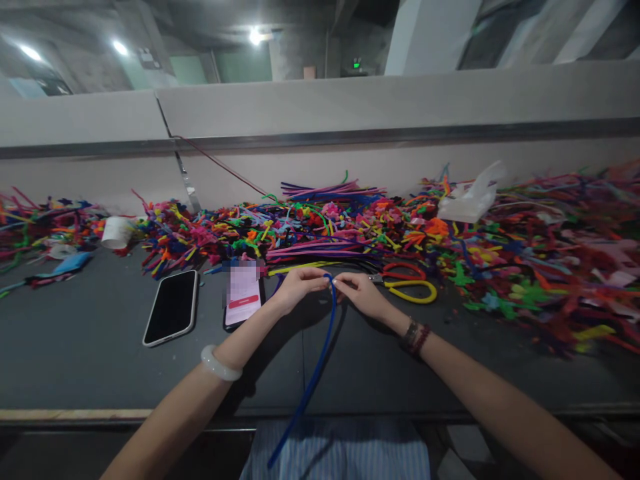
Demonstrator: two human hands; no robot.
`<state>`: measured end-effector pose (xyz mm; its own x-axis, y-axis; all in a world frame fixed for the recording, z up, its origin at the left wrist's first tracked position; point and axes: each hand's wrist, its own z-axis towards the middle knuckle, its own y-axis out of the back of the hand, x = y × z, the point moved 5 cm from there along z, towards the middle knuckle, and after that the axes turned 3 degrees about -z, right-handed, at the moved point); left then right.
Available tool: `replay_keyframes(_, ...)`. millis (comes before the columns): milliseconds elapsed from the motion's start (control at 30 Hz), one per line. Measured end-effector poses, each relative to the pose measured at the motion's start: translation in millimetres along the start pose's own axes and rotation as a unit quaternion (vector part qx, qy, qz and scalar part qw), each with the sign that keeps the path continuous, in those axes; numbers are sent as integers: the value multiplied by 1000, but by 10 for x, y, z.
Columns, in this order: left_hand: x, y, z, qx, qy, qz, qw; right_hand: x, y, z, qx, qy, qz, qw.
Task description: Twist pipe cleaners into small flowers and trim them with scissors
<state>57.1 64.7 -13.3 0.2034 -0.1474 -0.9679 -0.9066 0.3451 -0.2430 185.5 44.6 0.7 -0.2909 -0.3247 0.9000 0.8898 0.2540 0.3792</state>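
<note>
Between my two hands is a blue pipe cleaner, its top end pinched in my fingertips and its long tail hanging down past the table's front edge. My left hand closes thumb and fingers on the bent top end. From the other side my right hand pinches the same end, close against the left fingertips. Just beyond the right hand lie scissors with one red and one yellow handle loop. A phone with a lit screen lies left of my left hand.
A dark-screened phone rests on the grey table. Behind it stretches a heap of colourful pipe cleaner pieces. A white paper cup lies at left, and a white tissue pack sits on the heap at right.
</note>
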Motion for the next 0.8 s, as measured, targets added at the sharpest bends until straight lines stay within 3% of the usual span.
replay_keyframes(200,33,-12,22,30,-14,21,999,-41,12,16,1,-35,9,999)
replay_keyframes(467,55,-9,35,21,-14,4,1000,-107,-11,12,14,-71,37,997)
replay_keyframes(633,42,10,22,6,6,-31,999,-74,-38,2,47,-37,41,997)
replay_keyframes(800,35,2,17,0,23,-42,999,-11,9,-17,41,15,-63,997)
